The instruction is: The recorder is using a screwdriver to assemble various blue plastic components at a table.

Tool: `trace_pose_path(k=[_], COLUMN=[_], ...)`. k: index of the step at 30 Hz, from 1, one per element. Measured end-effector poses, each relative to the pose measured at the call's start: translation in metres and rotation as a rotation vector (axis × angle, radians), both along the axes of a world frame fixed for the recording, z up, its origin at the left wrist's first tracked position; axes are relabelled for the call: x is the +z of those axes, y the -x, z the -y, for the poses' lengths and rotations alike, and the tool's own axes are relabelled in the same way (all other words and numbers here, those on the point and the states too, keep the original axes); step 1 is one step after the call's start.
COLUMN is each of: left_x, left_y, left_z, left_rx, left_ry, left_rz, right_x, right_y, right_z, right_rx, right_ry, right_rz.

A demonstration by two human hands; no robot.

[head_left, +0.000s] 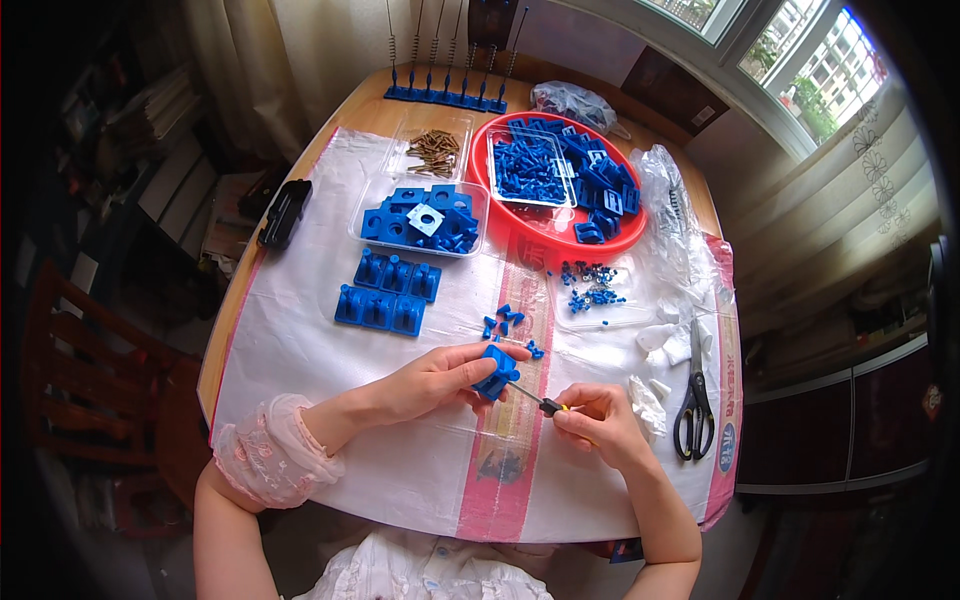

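My left hand [440, 383] is closed around a small blue plastic part [494, 374], held above the striped cloth. In my right hand [598, 420] is a screwdriver [551, 406] with a black and yellow handle. Its thin metal shaft points left and meets the blue part; the tip is hidden there. Just beyond my hands lie several small loose blue pieces [503, 320]. Farther left, blue assembled blocks [379, 310] stand in two rows.
Behind them are a clear tub of blue plates [364, 243], a tray of brass-coloured screws [434, 152] and a red basin [560, 244] of blue parts. Black scissors [694, 410] and white scraps [648, 405] lie right. Springs on rods [445, 98] stand at the back.
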State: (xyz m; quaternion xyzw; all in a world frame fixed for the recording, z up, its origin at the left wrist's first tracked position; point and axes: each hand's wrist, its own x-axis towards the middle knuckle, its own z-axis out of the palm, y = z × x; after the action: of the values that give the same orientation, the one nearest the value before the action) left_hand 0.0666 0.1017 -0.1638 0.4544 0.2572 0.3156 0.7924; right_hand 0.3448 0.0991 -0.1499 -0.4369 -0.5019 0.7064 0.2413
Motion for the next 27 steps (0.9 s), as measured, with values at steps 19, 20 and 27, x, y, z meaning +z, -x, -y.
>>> trace_pose_path(k=[19, 20, 27], left_x=[-0.006, -0.002, -0.008], left_y=[0.000, -0.001, 0.001], left_z=[-0.001, 0.000, -0.004], left_rx=[0.079, 0.096, 0.088], left_ry=[0.122, 0.122, 0.151], left_rz=[0.144, 0.142, 0.143], right_x=[-0.002, -0.001, -0.005], right_y=[0.014, 0.014, 0.013], right_z=[0.004, 0.004, 0.007], right_rx=[-0.094, -0.101, -0.202], right_ry=[-0.825, -0.869, -1.021], right_rz=[0.332, 0.335, 0.375])
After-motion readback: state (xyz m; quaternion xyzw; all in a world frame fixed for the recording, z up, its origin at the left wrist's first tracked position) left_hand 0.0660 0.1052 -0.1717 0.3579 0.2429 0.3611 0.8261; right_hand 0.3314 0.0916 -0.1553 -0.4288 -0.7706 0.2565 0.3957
